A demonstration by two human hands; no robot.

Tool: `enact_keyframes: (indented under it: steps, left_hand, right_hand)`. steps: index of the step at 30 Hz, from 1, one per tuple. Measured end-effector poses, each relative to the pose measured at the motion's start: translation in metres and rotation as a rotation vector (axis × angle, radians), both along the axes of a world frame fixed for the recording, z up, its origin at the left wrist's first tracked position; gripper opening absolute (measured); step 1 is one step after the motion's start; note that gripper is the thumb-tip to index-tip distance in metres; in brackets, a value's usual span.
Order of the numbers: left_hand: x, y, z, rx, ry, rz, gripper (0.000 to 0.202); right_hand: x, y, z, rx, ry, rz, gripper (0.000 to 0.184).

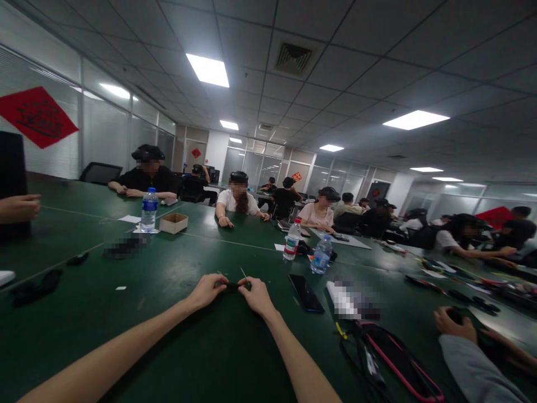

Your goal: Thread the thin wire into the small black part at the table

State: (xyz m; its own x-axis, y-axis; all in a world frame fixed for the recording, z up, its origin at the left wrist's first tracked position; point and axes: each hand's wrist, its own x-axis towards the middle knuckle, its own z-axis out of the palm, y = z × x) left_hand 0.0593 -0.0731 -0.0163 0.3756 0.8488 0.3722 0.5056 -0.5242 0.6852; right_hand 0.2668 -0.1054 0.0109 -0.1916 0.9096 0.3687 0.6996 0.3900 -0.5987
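Above the green table (176,324) both my hands come together in front of me. My left hand (207,290) is closed, thumb and fingers pinching one end of a small dark piece (232,287). On the other end of that piece are the fingertips of my right hand (258,296), also closed. A thin metal shaft (243,273) sticks up from my right hand, like that of a small screwdriver; its grip is mostly hidden by the fingers. The dark piece is too small and dim to name exactly.
To the right lie a phone (306,293) and a black case with pink edging (400,358). Water bottles (321,254) and an open box (173,223) stand farther back. A co-worker's grey sleeve (474,364) is at the right edge. Other people sit around the table.
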Motion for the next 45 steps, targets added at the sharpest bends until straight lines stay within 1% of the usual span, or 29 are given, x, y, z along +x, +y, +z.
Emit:
enact_keyframes:
  steps: [5,11,15,20,26,32,35,38,40,43,45]
  left_hand:
    - [-0.002,0.0,-0.002,0.05,0.081,-0.02,0.024]
    - [-0.002,0.003,-0.008,0.079,0.16,-0.011,0.023]
    - [-0.001,0.004,-0.01,0.111,0.232,-0.034,0.022]
    - [-0.001,0.003,-0.009,0.144,0.289,-0.033,0.02]
    - [-0.001,0.0,-0.004,0.141,0.283,-0.029,0.019]
    - [0.001,-0.006,0.0,0.151,0.254,-0.02,0.02]
    - [0.003,-0.01,0.003,0.143,0.223,-0.006,0.024]
    - [0.003,-0.013,0.005,0.138,0.198,0.001,0.033]
    - [0.002,-0.014,0.007,0.144,0.197,-0.022,0.037]
    - [0.001,-0.014,0.007,0.159,0.228,-0.085,0.031]
    - [0.001,-0.013,0.006,0.165,0.249,-0.095,0.027]
  right_hand:
    - [0.002,0.002,-0.001,-0.035,-0.008,0.009,0.016]
    - [0.002,0.001,0.0,-0.054,-0.013,0.01,0.014]
    - [0.0,-0.001,0.003,-0.086,-0.075,-0.002,0.016]
    - [-0.002,-0.001,0.001,-0.101,-0.186,-0.029,0.02]
    - [-0.004,0.002,-0.004,-0.061,-0.229,-0.057,0.02]
    - [0.0,0.003,0.002,-0.132,-0.161,-0.069,0.02]
    - [0.001,0.001,0.007,-0.162,-0.114,-0.063,0.02]
    - [0.001,-0.001,0.01,-0.193,-0.078,-0.026,0.021]
    - [0.0,-0.002,0.01,-0.194,-0.064,0.019,0.021]
    - [-0.001,0.0,0.006,-0.178,-0.057,0.058,0.021]
    - [-0.001,0.002,0.003,-0.155,-0.047,0.057,0.02]
